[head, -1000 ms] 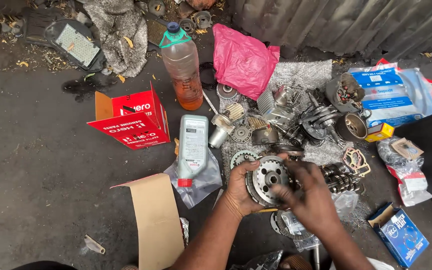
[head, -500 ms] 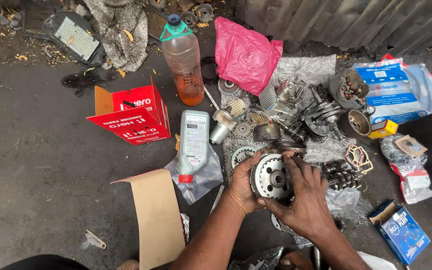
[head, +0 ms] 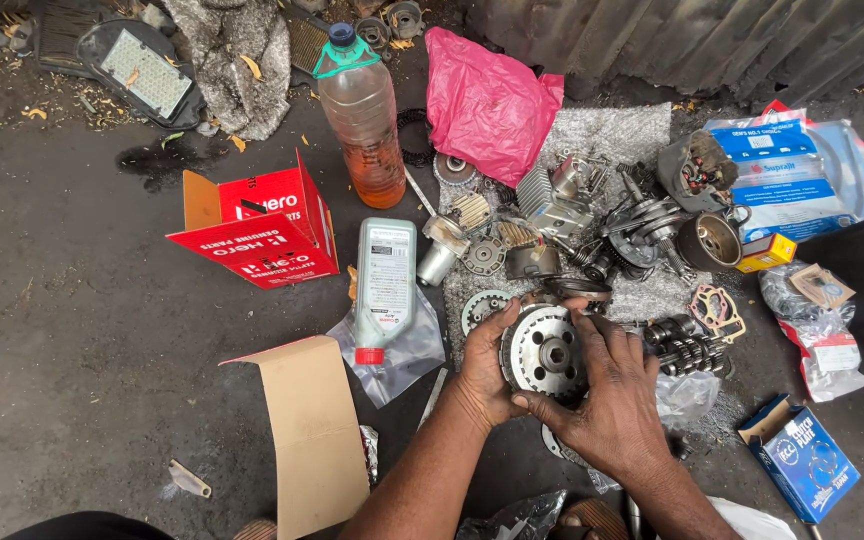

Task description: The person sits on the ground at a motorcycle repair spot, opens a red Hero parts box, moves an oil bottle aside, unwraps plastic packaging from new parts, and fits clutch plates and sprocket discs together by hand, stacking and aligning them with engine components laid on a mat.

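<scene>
Both hands, left hand (head: 485,372) and right hand (head: 617,405), clasp a round clutch assembly (head: 544,352).

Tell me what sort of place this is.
Probably an informal roadside or backyard motorcycle repair spot. Both hands hold a round clutch assembly over bare oily ground, with engine parts spread on a mat, a grey oil bottle and a red spare-parts box alongside.

A dark, oil-stained concrete floor (head: 82,400) fills the scene in flat daylight, strewn with dry leaves and grit at its far left edge, while a grey corrugated metal wall (head: 712,40) runs along the far side, well beyond the fingers.
</scene>
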